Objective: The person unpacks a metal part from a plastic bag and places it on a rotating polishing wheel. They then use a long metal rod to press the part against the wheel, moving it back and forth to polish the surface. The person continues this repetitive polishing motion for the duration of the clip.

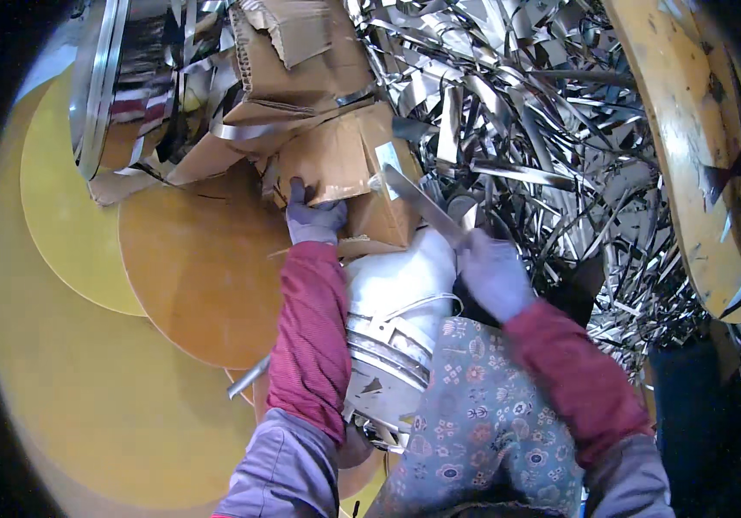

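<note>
Steel scrap (543, 129), a heap of tangled bright strips, fills the upper right of the view and is the largest thing here. Round yellow discs (85, 345) lie overlapped on the left, with an orange-brown disc (198, 276) on top of them; another worn yellow disc (690, 147) stands on edge at the far right. Torn brown cardboard (319, 95) sits above the centre, partly over the discs and against the scrap, with a few strips draped across it. At the top left a shiny metal coil (120, 78) leans on the discs.

Lower centre, a white drum (401, 302) with metal bands wound about it rests against the person's patterned apron (474, 423), between the two red sleeves.

Left hand (314, 216), in a pale purple glove, lies on the lower edge of the cardboard; its grip is pressed onto the board with the fingers curled over the edge. Right hand (493, 274), gloved alike, is just beside the drum's upper right; its grip is closed around one flat strip (422, 203), which runs up and left from the fist across the cardboard's corner. A short grey rod (248, 378) pokes out from behind the left sleeve over the orange-brown disc.
</note>
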Demonstrator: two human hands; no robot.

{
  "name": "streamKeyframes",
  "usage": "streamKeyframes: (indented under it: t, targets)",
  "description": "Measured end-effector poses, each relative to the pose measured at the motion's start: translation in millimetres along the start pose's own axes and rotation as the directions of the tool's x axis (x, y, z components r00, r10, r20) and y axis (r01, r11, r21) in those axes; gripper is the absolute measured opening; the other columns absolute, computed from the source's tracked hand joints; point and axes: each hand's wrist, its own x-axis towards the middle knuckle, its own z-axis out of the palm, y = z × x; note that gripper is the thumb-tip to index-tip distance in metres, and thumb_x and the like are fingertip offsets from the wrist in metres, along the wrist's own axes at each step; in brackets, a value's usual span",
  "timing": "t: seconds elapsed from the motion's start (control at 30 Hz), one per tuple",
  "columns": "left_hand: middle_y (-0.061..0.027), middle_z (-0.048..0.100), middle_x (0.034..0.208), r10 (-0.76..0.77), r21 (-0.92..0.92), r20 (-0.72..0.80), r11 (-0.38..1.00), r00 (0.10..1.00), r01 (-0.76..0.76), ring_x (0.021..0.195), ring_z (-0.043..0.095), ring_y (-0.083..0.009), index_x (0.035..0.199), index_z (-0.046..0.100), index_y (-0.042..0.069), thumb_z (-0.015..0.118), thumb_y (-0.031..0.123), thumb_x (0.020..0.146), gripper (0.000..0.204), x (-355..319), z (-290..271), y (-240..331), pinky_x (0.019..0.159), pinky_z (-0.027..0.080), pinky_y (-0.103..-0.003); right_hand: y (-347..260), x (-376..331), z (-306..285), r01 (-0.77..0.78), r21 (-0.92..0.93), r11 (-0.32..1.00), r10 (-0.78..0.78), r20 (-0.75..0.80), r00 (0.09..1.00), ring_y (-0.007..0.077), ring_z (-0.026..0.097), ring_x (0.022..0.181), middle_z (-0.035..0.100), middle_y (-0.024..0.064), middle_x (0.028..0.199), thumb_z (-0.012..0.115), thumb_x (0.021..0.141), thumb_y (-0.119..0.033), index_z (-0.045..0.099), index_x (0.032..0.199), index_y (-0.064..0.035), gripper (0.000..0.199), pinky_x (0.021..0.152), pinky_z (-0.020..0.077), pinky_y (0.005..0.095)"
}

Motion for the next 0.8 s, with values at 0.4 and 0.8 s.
streamKeyframes:
  t: [0.4, 0.8]
  targets:
    - [-0.0101, 0.06, 0.112, -0.065, -0.803, 0.184, 0.566, 0.981, 0.188, 0.097, 0.059, -0.0273, 0.115, 0.055, 0.007, 0.053, 0.03, 0.091, 0.033, 31.3, 2.4, -58.5, 0.085, 0.049, -0.045, -39.8, 29.2, 57.3, 0.382, -0.137, 0.914, -0.359, 0.166, 0.918, 0.0305, 0.064, 0.068, 0.063, 0.0171, 0.073, 0.049, 0.085, -0.013, 0.057, 0.087, -0.0034, 0.013, 0.064, 0.0495, 0.041]
    - [-0.011, 0.059, 0.121, 0.011, 0.475, 0.091, 0.878, 0.996, -0.053, 0.111, 0.057, -0.0244, 0.126, 0.047, 0.009, 0.068, 0.034, 0.075, 0.061, 40.2, -40.5, -52.9, 0.095, 0.044, -0.032, -4.3, 0.4, -0.8, 0.074, -0.081, 0.994, -0.051, 0.253, 0.966, 0.0365, 0.062, 0.076, 0.063, 0.0202, 0.08, 0.045, 0.09, -0.024, 0.052, 0.09, -0.002, 0.024, 0.073, 0.0484, 0.0465]
